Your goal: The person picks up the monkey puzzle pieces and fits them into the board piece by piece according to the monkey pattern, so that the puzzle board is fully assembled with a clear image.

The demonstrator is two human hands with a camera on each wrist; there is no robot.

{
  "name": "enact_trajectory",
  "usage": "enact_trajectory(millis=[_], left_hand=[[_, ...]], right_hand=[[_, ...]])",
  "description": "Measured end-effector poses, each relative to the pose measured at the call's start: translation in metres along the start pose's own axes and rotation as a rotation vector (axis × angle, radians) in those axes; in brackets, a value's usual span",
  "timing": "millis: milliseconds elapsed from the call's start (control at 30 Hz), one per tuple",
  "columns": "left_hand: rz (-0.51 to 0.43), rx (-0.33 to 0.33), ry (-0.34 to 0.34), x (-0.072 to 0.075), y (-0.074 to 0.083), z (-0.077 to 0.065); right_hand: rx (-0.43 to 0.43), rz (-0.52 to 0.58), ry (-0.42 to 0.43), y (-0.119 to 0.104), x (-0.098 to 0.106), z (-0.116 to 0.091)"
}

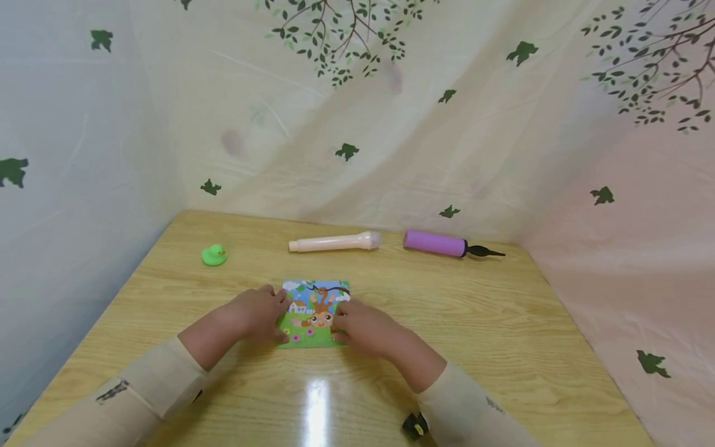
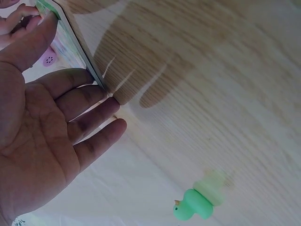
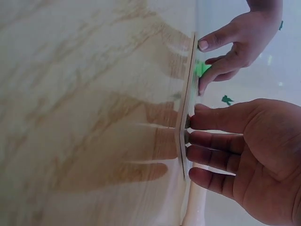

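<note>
A square picture board shows an upside-down cartoon monkey, a house and flowers. It lies flat on the table, or nearly so. At its left edge, the thumb and fingertips of my left hand touch the board, the fingers mostly straight in the left wrist view. Across from it, my right hand rests its fingertips on the board's right part. In the right wrist view the fingers are extended, only slightly bent, against the board's face. The right hand covers part of the picture.
A green toy duck sits at the back left of the wooden table. Behind the board lie a pale stick with a clear tip and a purple hand pump. A small black object shows beside the right sleeve.
</note>
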State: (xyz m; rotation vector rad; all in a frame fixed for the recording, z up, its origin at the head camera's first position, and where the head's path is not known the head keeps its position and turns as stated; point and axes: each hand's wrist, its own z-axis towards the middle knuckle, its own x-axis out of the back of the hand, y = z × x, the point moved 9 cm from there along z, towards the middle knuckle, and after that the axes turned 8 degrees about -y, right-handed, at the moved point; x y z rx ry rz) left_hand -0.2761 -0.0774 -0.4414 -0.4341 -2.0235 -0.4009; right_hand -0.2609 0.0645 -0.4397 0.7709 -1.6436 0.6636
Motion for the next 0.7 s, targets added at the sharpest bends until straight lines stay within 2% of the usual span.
enact_trajectory(millis=[100,200,433,700], left_hand=[[0.005,-0.002,0.003,0.0,0.0,-0.001],[0.017,-0.008,0.015,-0.001,0.0,-0.003],[0.057,-0.05,0.083,-0.006,0.003,-0.001],[0.095,-0.072,0.159,-0.004,0.017,0.003]], right_hand=[[0.007,-0.019,0.006,-0.003,0.003,-0.004],[0.0,-0.018,-0.024,-0.003,0.003,-0.009],[-0.021,0.017,-0.086,0.003,-0.001,-0.019],[-0.048,0.074,-0.1,0.018,-0.003,-0.029]])
